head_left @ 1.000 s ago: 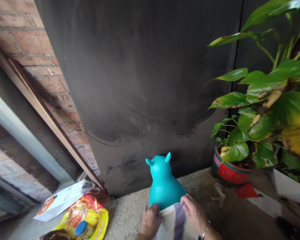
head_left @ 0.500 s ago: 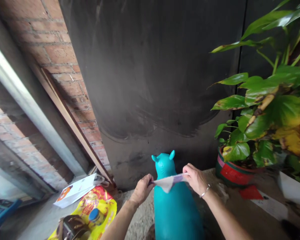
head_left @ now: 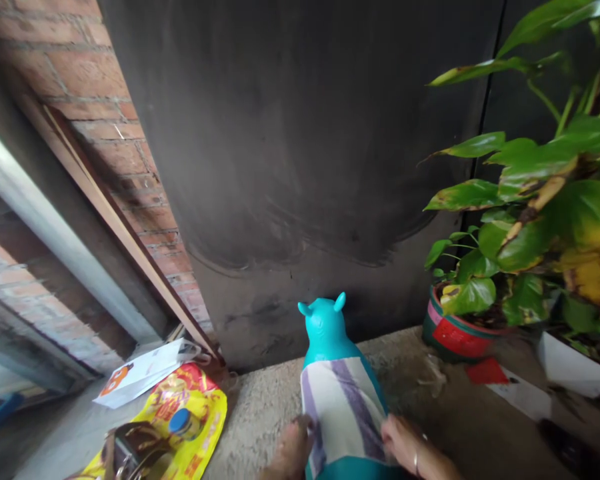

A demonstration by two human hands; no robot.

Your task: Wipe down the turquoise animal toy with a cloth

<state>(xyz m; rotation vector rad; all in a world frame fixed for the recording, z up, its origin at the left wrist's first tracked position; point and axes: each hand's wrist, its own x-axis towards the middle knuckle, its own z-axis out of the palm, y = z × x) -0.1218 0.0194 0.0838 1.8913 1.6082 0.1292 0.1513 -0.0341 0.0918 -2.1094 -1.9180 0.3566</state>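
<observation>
At six o'clock, the left hand (head_left: 291, 453) and right hand (head_left: 405, 448) are pinching the lower edges of a striped cloth (head_left: 341, 413), grips clamped on it; it is looking soft, light and limp, best held by its edges. It is draping over the teal toy animal (head_left: 325, 328), seemingly smooth and slippery, standing toward twelve.

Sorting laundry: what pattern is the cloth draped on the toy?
White with purple stripes, on the teal animal-shaped toy: striped cloth, head view.
</observation>
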